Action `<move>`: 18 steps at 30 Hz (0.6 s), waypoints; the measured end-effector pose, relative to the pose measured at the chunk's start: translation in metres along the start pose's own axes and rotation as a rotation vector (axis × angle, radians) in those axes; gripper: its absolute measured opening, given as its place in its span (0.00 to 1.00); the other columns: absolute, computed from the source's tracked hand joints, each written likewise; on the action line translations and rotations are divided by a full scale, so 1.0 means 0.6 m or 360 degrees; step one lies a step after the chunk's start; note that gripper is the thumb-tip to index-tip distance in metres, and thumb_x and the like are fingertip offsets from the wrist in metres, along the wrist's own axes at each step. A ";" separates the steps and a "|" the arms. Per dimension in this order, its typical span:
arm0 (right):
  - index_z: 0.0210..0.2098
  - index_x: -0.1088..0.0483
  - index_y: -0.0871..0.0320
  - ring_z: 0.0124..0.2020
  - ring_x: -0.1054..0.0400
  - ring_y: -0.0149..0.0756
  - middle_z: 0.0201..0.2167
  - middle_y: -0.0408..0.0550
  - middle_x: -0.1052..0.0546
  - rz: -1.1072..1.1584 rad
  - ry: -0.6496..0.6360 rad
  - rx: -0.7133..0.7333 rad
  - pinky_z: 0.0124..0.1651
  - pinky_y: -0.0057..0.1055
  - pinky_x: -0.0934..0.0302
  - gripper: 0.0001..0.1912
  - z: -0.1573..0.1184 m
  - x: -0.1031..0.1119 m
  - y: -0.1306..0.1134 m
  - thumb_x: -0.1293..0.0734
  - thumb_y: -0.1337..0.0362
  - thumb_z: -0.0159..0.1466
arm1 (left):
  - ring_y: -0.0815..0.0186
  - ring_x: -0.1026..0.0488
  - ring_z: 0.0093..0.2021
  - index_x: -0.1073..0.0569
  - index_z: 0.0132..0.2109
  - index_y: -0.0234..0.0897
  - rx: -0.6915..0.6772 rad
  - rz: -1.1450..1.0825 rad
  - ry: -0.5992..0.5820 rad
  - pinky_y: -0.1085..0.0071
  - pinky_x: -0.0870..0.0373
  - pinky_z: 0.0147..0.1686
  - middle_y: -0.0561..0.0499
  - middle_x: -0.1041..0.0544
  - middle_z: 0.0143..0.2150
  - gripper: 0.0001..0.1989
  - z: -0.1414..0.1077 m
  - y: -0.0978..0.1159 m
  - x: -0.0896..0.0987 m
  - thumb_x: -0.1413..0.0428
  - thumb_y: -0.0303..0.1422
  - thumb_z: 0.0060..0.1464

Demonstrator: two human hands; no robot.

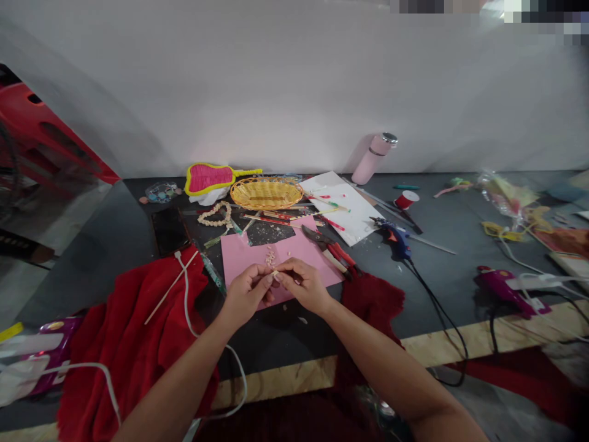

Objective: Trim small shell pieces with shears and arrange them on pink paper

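My left hand [251,288] and my right hand [304,283] meet over a pink sheet [237,261] on the dark table. Thumbs and fingertips of both hands pinch one small pale piece [275,274] between them. Just beyond the fingertips lies a little pile of pale seed-like pieces [270,255] on the sheet. Behind it, at the left, rests a heart-shaped ring of similar pale pieces [215,222]. Pliers with red handles [338,253] lie at the sheet's right side, near my right hand.
A wicker basket [267,194], pink paddle [209,178], white sheet [359,224] and pink bottle [372,161] stand or lie behind. Blue glue gun [396,238] and its cord are right; phone [169,230], red cloth [133,307] and white cable [239,362] left.
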State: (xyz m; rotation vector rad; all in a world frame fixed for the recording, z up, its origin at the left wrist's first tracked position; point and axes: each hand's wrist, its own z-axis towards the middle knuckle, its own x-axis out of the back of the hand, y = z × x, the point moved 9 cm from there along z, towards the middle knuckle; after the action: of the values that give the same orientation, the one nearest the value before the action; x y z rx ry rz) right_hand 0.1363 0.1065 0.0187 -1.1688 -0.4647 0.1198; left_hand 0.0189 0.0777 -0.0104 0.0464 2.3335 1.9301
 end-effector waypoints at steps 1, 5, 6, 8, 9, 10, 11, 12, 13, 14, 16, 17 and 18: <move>0.39 0.28 0.56 0.29 0.35 0.30 0.30 0.45 0.27 0.0001 0.0003 -0.0001 0.27 0.26 0.43 0.07 0.000 0.000 0.000 0.35 0.62 0.63 | 0.73 0.30 0.23 0.31 0.39 0.34 -0.0009 0.0020 0.0006 0.76 0.32 0.23 0.52 0.25 0.31 0.12 -0.001 0.002 0.001 0.45 0.40 0.54; 0.39 0.29 0.56 0.30 0.34 0.30 0.31 0.46 0.27 0.0008 0.0012 0.0023 0.28 0.26 0.42 0.07 -0.002 0.000 -0.003 0.36 0.62 0.63 | 0.73 0.30 0.22 0.30 0.38 0.34 -0.0035 0.0108 0.0034 0.76 0.33 0.23 0.53 0.25 0.28 0.12 -0.003 0.008 0.004 0.46 0.40 0.54; 0.39 0.29 0.56 0.30 0.34 0.31 0.31 0.46 0.27 0.0006 0.0013 0.0033 0.28 0.26 0.42 0.07 -0.003 0.000 -0.004 0.36 0.62 0.63 | 0.73 0.30 0.22 0.30 0.38 0.34 -0.0047 0.0127 0.0036 0.76 0.33 0.23 0.53 0.26 0.28 0.12 -0.003 0.010 0.004 0.46 0.40 0.54; 0.39 0.29 0.56 0.30 0.33 0.31 0.31 0.46 0.27 -0.0005 0.0019 0.0049 0.30 0.27 0.41 0.08 -0.003 0.000 -0.004 0.36 0.61 0.64 | 0.73 0.30 0.22 0.30 0.38 0.34 -0.0065 0.0153 0.0044 0.76 0.33 0.23 0.53 0.26 0.27 0.11 -0.004 0.012 0.005 0.46 0.39 0.54; 0.39 0.29 0.56 0.31 0.33 0.31 0.31 0.46 0.27 -0.0014 0.0022 0.0056 0.30 0.28 0.40 0.08 -0.004 0.000 -0.004 0.36 0.61 0.64 | 0.73 0.30 0.22 0.30 0.38 0.35 -0.0071 0.0158 0.0046 0.76 0.33 0.23 0.53 0.26 0.27 0.11 -0.004 0.012 0.005 0.46 0.39 0.54; 0.39 0.29 0.56 0.31 0.33 0.31 0.31 0.46 0.27 -0.0024 0.0026 0.0063 0.31 0.28 0.40 0.08 -0.004 0.001 -0.004 0.36 0.61 0.64 | 0.73 0.30 0.22 0.30 0.37 0.35 -0.0074 0.0159 0.0046 0.76 0.33 0.23 0.53 0.26 0.27 0.11 -0.004 0.012 0.005 0.46 0.39 0.54; 0.40 0.29 0.56 0.31 0.33 0.32 0.31 0.46 0.27 -0.0036 0.0025 0.0070 0.31 0.28 0.39 0.08 -0.004 0.001 -0.004 0.36 0.61 0.64 | 0.73 0.30 0.22 0.30 0.37 0.35 -0.0077 0.0157 0.0044 0.76 0.33 0.23 0.53 0.26 0.27 0.11 -0.004 0.012 0.005 0.46 0.39 0.54; 0.40 0.29 0.56 0.31 0.33 0.32 0.31 0.46 0.27 -0.0049 0.0024 0.0077 0.32 0.28 0.39 0.08 -0.004 0.001 -0.004 0.36 0.61 0.64 | 0.73 0.30 0.21 0.30 0.37 0.35 -0.0082 0.0156 0.0043 0.76 0.33 0.23 0.54 0.26 0.27 0.10 -0.004 0.012 0.005 0.46 0.39 0.54; 0.40 0.29 0.56 0.31 0.33 0.32 0.31 0.46 0.27 -0.0061 0.0021 0.0082 0.32 0.28 0.39 0.08 -0.004 0.001 -0.004 0.36 0.61 0.64 | 0.73 0.31 0.21 0.30 0.37 0.35 -0.0088 0.0157 0.0041 0.76 0.33 0.23 0.54 0.26 0.26 0.10 -0.004 0.012 0.005 0.46 0.38 0.54; 0.40 0.29 0.56 0.31 0.33 0.32 0.31 0.46 0.27 -0.0070 0.0015 0.0086 0.32 0.28 0.39 0.08 -0.004 0.000 -0.005 0.36 0.61 0.64 | 0.73 0.31 0.21 0.29 0.37 0.35 -0.0094 0.0161 0.0041 0.76 0.33 0.23 0.54 0.26 0.26 0.10 -0.004 0.013 0.005 0.46 0.38 0.54; 0.40 0.29 0.56 0.31 0.33 0.31 0.31 0.46 0.27 -0.0078 0.0004 0.0091 0.32 0.28 0.39 0.08 -0.004 0.000 -0.005 0.36 0.61 0.64 | 0.73 0.31 0.21 0.29 0.37 0.35 -0.0101 0.0177 0.0048 0.77 0.33 0.22 0.54 0.26 0.26 0.10 -0.005 0.013 0.006 0.46 0.38 0.54; 0.40 0.29 0.56 0.31 0.33 0.31 0.31 0.46 0.27 -0.0083 0.0001 0.0092 0.32 0.28 0.39 0.08 -0.004 0.000 -0.006 0.36 0.61 0.64 | 0.73 0.31 0.21 0.29 0.37 0.35 -0.0103 0.0187 0.0051 0.77 0.33 0.22 0.54 0.26 0.25 0.10 -0.005 0.014 0.006 0.46 0.38 0.54; 0.40 0.29 0.56 0.31 0.33 0.31 0.31 0.46 0.27 -0.0088 0.0000 0.0096 0.32 0.28 0.39 0.08 -0.004 0.000 -0.006 0.36 0.61 0.64 | 0.73 0.31 0.21 0.29 0.37 0.35 -0.0105 0.0193 0.0052 0.77 0.33 0.22 0.54 0.26 0.25 0.10 -0.004 0.014 0.007 0.46 0.38 0.54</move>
State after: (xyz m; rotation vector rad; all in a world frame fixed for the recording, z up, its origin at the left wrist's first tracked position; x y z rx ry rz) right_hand 0.1366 0.1031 0.0213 -1.0963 -0.4896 0.0853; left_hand 0.0143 0.0770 -0.0022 0.1558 2.3360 2.0778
